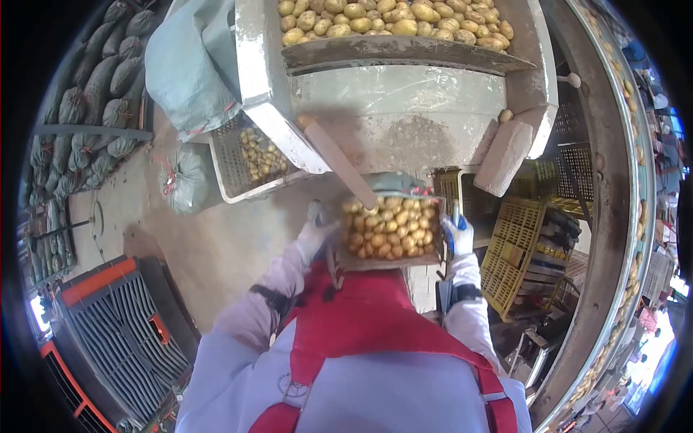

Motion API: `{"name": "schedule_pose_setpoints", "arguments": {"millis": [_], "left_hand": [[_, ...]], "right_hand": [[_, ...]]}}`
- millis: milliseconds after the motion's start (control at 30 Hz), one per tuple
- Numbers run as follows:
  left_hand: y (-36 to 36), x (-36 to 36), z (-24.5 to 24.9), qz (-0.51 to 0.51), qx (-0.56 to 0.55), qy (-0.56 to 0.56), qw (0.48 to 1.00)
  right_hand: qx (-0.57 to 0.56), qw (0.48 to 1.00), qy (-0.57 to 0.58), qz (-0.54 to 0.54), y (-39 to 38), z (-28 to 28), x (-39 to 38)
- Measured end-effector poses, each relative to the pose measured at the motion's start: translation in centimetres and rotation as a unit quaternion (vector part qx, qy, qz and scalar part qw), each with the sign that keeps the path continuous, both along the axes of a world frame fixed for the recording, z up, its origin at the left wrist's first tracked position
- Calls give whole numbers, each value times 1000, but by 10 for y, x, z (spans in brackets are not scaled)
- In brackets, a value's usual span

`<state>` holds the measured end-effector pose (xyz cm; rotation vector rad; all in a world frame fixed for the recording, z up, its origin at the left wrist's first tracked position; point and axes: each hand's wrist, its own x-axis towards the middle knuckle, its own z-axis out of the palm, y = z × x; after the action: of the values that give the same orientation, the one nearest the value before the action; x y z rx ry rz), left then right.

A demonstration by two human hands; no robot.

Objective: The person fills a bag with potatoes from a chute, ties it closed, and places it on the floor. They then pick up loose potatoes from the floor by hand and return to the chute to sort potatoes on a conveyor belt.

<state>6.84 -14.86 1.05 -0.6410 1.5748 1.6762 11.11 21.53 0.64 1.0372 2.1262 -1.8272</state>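
A box-like bin [390, 264] heaped with potatoes [393, 229] stands in front of my red apron. At its left side is my left hand [315, 232], in a pale glove, with the fingers closed at the edge. My right hand [459, 235], in a white and blue glove, is wrapped round the bin's right side. Green sack cloth [397, 183] bunches along the far edge. Above the bin, a sloping metal chute [397, 94] reaches towards me, with more potatoes [390, 18] behind its cross board [404, 49].
Two padded bars [336, 160] [505, 159] flank the chute mouth. To the left are a crate of small potatoes [224, 162], a tied sack [186, 180] and stacked full sacks [97, 94]. Yellow crates [509, 252] and a long conveyor [626, 238] stand on the right.
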Motion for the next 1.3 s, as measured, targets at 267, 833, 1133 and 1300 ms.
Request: {"name": "schedule_pose_setpoints", "arguments": {"millis": [267,833,1133,1300], "left_hand": [[-11,103,15,80,56,-10,995],[-130,142,39,129,76,-157,976],[-130,95,19,58,-174,-52,982],[-107,63,25,97,-133,9,986]], "right_hand": [[-12,1000,-13,8,-13,4,101],[-193,970,-145,-32,-140,105,154],[-209,969,-99,-88,-143,23,118],[-203,972,-73,-94,-132,14,108]]}}
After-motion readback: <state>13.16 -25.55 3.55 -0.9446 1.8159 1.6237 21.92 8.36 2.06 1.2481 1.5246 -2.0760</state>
